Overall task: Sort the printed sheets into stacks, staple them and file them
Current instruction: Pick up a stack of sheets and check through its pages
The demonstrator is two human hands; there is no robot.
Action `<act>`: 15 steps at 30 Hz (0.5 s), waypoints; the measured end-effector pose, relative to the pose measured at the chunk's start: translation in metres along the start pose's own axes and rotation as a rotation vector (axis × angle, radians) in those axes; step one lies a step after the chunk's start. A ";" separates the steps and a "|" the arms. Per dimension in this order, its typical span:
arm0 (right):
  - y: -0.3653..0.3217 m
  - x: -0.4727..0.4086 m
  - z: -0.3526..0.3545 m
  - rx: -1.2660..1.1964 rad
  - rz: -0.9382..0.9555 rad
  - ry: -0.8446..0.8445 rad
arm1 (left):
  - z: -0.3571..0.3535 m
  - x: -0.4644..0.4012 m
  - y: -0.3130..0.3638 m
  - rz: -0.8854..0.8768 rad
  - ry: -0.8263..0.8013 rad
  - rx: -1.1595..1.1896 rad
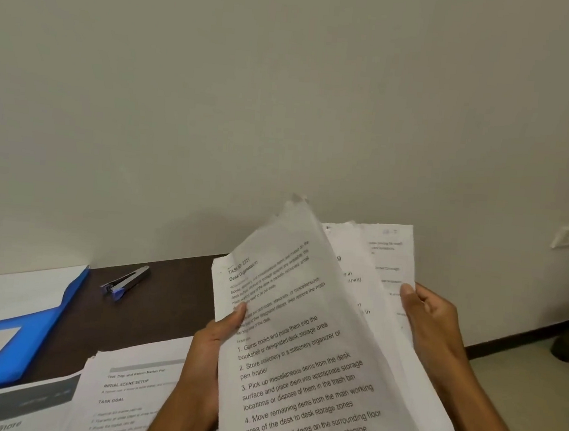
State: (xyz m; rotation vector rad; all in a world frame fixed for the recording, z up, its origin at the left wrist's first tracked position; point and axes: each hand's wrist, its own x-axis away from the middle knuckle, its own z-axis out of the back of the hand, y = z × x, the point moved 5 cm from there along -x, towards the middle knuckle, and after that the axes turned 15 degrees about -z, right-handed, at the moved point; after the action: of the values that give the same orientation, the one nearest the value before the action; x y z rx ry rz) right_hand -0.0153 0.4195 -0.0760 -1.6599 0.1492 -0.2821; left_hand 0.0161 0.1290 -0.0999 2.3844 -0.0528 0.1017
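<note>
Up front, both hands fan printed sheets — creased, text-covered.

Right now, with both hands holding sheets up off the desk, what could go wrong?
1. The left hand holds the front sheet with only the thumb showing on its face; it bows and could slip or crease.
2. The right hand holds several loosely fanned sheets; they might slide out of order.
3. The stapler lies away from both hands, so stapling likely means setting sheets down, possibly onto the printed sheets on the desk.
</note>
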 end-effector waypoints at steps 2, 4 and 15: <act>-0.001 0.000 -0.004 0.004 0.021 -0.027 | -0.001 0.001 0.000 -0.009 -0.012 -0.024; -0.003 0.001 -0.005 -0.022 0.020 -0.042 | -0.003 0.002 0.001 -0.023 -0.015 -0.041; -0.004 0.009 -0.009 0.002 -0.091 -0.156 | -0.007 0.006 -0.002 0.017 -0.060 -0.111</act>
State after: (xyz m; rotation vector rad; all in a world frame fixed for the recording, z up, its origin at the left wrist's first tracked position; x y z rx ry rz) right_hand -0.0089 0.4090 -0.0701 -1.6816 -0.0433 -0.2202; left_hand 0.0218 0.1348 -0.0958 2.2761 -0.1047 0.0346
